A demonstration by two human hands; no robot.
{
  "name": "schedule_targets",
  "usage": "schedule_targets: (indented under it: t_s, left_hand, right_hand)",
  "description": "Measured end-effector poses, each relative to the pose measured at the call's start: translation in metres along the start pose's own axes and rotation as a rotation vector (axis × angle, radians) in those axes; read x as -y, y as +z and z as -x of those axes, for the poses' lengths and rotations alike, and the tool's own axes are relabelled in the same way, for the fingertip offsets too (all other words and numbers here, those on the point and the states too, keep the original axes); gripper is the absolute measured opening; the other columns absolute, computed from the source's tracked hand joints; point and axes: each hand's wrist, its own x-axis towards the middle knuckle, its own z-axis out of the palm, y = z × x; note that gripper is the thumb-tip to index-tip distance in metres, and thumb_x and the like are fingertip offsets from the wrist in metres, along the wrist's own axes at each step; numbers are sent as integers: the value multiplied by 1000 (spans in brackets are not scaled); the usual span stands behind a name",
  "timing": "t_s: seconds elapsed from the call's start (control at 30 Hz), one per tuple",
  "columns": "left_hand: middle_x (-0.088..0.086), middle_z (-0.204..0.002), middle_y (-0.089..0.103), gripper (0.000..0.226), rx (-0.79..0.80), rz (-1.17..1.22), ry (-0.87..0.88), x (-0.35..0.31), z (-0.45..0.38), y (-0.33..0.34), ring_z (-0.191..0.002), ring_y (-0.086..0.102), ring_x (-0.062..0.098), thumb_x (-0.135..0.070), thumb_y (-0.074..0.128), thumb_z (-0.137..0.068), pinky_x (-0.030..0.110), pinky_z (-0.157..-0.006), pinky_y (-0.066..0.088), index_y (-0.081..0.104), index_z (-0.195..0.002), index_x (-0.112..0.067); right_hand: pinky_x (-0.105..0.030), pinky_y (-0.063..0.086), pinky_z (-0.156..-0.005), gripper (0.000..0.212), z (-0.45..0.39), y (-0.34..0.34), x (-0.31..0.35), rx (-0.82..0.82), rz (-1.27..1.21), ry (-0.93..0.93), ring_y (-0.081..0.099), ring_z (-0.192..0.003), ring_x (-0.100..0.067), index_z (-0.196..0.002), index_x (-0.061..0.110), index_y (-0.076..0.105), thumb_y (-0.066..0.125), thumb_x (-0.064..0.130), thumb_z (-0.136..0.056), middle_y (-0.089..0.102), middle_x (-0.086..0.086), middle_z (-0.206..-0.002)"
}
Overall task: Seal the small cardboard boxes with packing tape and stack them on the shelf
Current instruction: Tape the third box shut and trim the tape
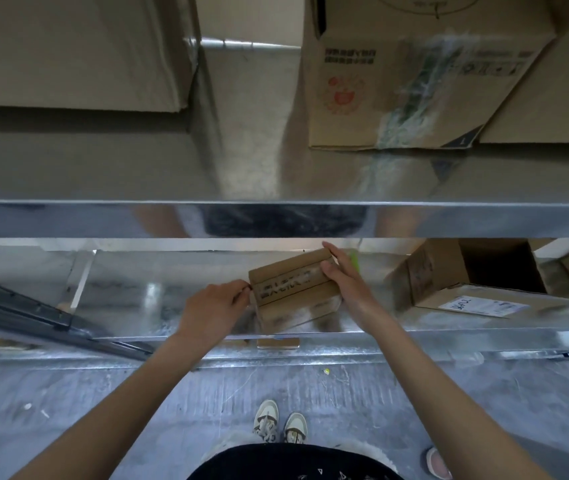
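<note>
A small brown cardboard box with dark print on its top sits tilted on the lower metal shelf, just under the upper shelf's front lip. My right hand holds the box's right end, fingers over its top far corner and thumb on the near side. My left hand is at the box's left edge, with thumb and fingertips pinching something thin there; what it is I cannot tell. A bright green object peeks out behind my right hand.
The upper metal shelf carries large cardboard boxes, one at the left and one printed at the right. An open carton lies on its side on the lower shelf at the right. Dark rails lean at the left.
</note>
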Motion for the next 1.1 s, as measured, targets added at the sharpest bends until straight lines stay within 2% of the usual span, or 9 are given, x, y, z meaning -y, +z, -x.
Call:
schedule_targets:
  t_s: [0.07,0.2,0.27,0.37,0.47,0.63,0.77,0.93,1.1]
  left_hand:
    - [2,-87,69,25,-11,48,-7,2,3,3,-77,63,23,-39,35,-100,29,-61,44,57,-103,-26]
    - [6,-81,67,29,-45,158,-45,1,5,14,-74,62,26,-44,33,-99,35,-63,51,54,-107,-26]
    - [6,-82,67,29,-62,166,-57,2,4,15,-76,62,27,-44,33,-99,37,-66,52,55,-107,-26]
    - [8,-85,68,28,-55,201,-60,3,5,15,-81,62,30,-43,35,-98,38,-70,50,56,-107,-26]
    - [8,-78,64,26,-37,276,-61,1,5,10,-78,61,31,-38,38,-97,39,-69,49,58,-99,-20]
    - [8,-73,63,46,24,329,-93,5,8,16,-71,59,26,-46,31,-99,36,-63,43,59,-83,-13]
    - [7,-57,56,67,113,562,-164,13,20,22,-54,51,19,-62,28,-93,41,-60,42,59,-71,-7]
    - [0,-50,55,41,-40,1006,-116,33,46,16,-56,54,15,-57,45,-75,36,-72,43,55,-52,-24]
    - [-7,-57,46,37,-196,995,41,26,62,-24,-58,43,9,-46,52,-84,26,-58,32,49,-59,-19]
  right_hand:
    - [-28,32,-104,44,-3,6,5,-15,210,-51,42,-125,-15,-146,32,32,39,26,-102,42,2,-143]
    - [-39,-6,-118,57,1,18,7,-172,1101,-313,-4,-147,-15,-151,28,-3,26,19,-104,-1,4,-160]
    - [-39,-12,-116,58,13,39,10,-43,1099,-447,-12,-145,-11,-151,26,-3,24,36,-101,-7,6,-158]
    - [-62,-13,-109,90,25,65,10,247,1241,-488,-22,-143,-21,-150,36,-4,36,74,-79,-17,6,-158]
    - [-72,-8,-103,113,13,69,12,307,1468,-444,-26,-141,-33,-148,36,-17,63,65,-73,-25,1,-156]
    - [-71,5,-105,106,-1,70,15,248,1459,-399,1,-143,-34,-150,30,-9,69,45,-79,7,-5,-153]
    - [-71,5,-105,93,2,67,10,205,1398,-445,11,-137,-31,-147,28,11,71,36,-76,17,-3,-143]
    - [-71,6,-107,89,5,49,10,136,1233,-471,13,-133,-27,-142,30,15,72,32,-74,18,1,-137]
    - [-49,30,-106,91,22,49,17,80,910,-587,21,-125,-16,-139,24,24,78,34,-67,25,1,-136]
